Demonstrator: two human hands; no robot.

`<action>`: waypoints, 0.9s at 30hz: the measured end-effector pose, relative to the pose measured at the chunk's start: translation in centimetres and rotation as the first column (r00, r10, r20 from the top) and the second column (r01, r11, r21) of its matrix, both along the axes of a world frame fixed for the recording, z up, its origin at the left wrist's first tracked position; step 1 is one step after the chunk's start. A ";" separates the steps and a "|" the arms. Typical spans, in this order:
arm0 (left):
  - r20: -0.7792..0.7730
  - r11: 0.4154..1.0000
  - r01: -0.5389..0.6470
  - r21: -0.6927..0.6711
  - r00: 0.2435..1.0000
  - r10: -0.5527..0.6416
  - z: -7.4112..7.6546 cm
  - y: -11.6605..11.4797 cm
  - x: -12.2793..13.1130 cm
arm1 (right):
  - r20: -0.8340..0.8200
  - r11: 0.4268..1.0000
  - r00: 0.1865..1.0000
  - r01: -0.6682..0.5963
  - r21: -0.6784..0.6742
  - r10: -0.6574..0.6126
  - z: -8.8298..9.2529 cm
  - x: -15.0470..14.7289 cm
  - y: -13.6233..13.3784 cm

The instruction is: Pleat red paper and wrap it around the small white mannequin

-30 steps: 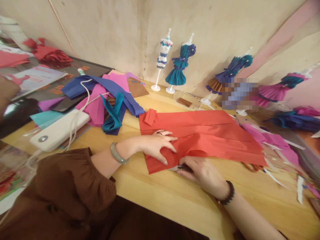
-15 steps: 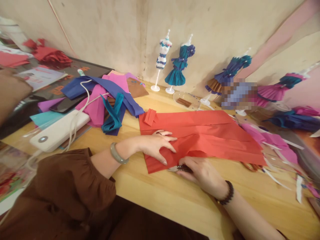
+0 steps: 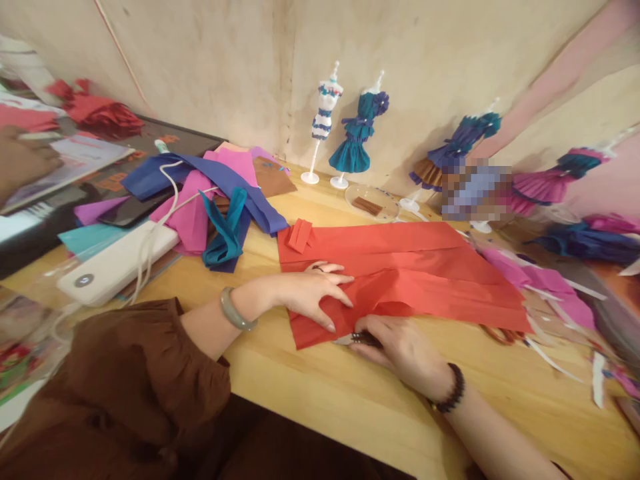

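Observation:
A large sheet of red paper lies creased on the wooden table. My left hand rests flat on the sheet's near left part, fingers spread, pressing it down. My right hand is closed on a small dark tool at the paper's near edge; what the tool is cannot be made out. A small folded red piece sits at the sheet's far left corner.
Blue, pink and teal paper is piled at the left beside a white device with a cable. Small mannequins in paper dresses stand along the wall. A clear dish and pink scraps lie at the right.
Both hands have stayed almost still on the red paper; my right hand has crept slightly left along the near edge. The view has shifted a little.

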State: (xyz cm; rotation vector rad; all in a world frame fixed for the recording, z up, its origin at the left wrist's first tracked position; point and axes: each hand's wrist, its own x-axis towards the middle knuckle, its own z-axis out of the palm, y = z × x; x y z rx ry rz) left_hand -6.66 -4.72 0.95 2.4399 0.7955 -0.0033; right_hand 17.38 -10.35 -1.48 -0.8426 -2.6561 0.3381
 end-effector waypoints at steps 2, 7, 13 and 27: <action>-0.008 1.000 -0.002 -0.002 1.000 0.002 0.1 0.0 0.0 | -0.006 1.000 1.000 0.000 -0.014 0.000 -0.1 0.0 0.0; -0.030 1.000 -0.008 0.002 1.000 0.008 0.3 -0.1 0.2 | -0.029 0.999 1.000 -0.009 -0.050 0.008 -0.1 0.0 -0.1; -0.026 1.000 0.000 0.021 1.000 0.000 0.5 -0.2 0.2 | -0.025 0.998 1.000 0.004 -0.055 -0.005 -0.1 0.1 0.0; -0.024 1.000 -0.020 0.013 1.000 0.020 0.2 -0.5 0.7 | -0.006 1.000 1.000 0.022 -0.018 -0.022 -0.5 0.1 0.0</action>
